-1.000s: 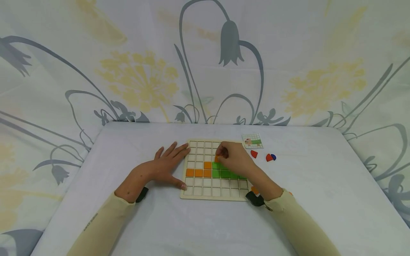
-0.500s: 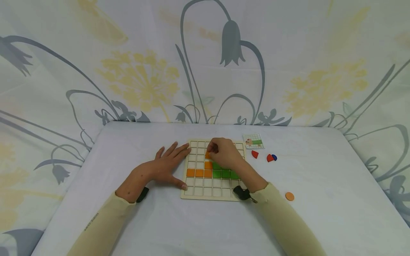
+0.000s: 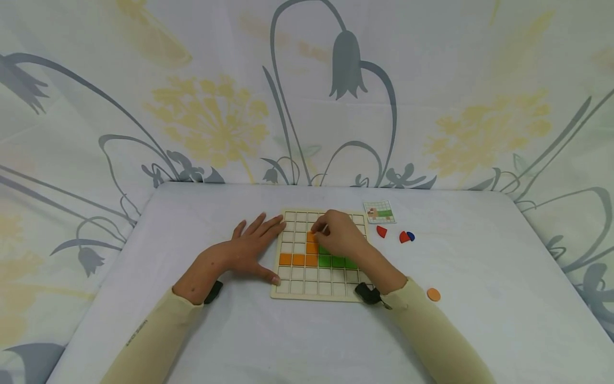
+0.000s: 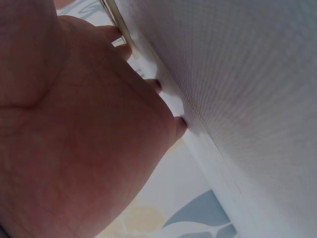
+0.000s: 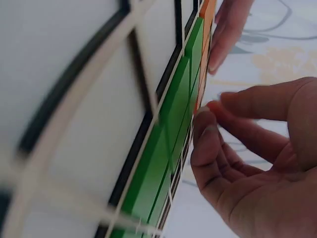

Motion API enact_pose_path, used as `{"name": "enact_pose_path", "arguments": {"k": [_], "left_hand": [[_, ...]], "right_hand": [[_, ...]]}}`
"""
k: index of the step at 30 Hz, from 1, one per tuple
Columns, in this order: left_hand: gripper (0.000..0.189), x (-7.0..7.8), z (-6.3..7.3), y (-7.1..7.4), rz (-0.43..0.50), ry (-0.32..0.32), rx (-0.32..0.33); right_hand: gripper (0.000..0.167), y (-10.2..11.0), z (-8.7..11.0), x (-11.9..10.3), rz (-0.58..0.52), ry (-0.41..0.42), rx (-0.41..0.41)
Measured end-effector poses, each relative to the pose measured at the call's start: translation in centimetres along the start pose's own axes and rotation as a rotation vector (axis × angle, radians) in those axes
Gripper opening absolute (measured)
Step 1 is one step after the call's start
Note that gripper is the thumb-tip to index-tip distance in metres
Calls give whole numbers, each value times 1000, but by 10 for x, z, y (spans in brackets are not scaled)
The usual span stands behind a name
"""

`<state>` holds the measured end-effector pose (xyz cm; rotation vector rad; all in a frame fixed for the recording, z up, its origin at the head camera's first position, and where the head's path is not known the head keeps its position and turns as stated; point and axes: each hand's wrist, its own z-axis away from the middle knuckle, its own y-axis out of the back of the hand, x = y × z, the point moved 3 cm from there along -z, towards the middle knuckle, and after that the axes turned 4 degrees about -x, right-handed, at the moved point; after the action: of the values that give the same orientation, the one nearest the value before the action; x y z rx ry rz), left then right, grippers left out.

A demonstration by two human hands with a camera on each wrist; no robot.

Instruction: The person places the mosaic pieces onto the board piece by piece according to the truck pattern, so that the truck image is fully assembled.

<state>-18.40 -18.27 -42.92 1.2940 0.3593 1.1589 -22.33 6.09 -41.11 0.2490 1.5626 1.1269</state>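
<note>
A wooden grid board [image 3: 297, 288] lies on the table with square orange and green tiles in its cells. My left hand [image 3: 247, 250] is spread flat at the board's left side, fingertips and thumb on its edge. My right hand [image 3: 338, 234] reaches over the board, its thumb and curled fingers pinching a square orange tile [image 3: 310, 237] at a cell above the other orange tiles [image 3: 298, 260]. In the right wrist view the fingertips [image 5: 204, 116] are right at the board, beyond the green tiles [image 5: 168, 119]. My right hand covers part of the green rows.
Behind the board's right corner lies a small picture card [image 3: 379, 212] with a gridded pattern. Right of the board are a red wedge piece [image 3: 381, 231], another red piece [image 3: 404, 237] against a blue one [image 3: 411, 236], and an orange disc [image 3: 434, 294]. A patterned cloth [image 3: 307, 106] hangs behind.
My right hand has moved left across the board with the orange tile, then lowered it to a cell above the orange column. The orange disc came into view. My left hand stays put.
</note>
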Motion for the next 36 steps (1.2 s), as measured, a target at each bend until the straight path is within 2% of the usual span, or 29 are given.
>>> {"name": "enact_pose_path", "arguments": {"k": [9, 20, 29, 36], "left_hand": [[129, 1, 0, 1, -4, -5, 8], [130, -3, -1, 1, -7, -4, 3], [129, -2, -1, 0, 14, -18, 3], [129, -1, 1, 1, 18, -16, 1]], "right_hand": [[7, 14, 27, 16, 32, 5, -1], [5, 31, 71, 38, 43, 6, 44], [6, 42, 104, 57, 78, -22, 78], [7, 57, 126, 72, 108, -83, 119]]}}
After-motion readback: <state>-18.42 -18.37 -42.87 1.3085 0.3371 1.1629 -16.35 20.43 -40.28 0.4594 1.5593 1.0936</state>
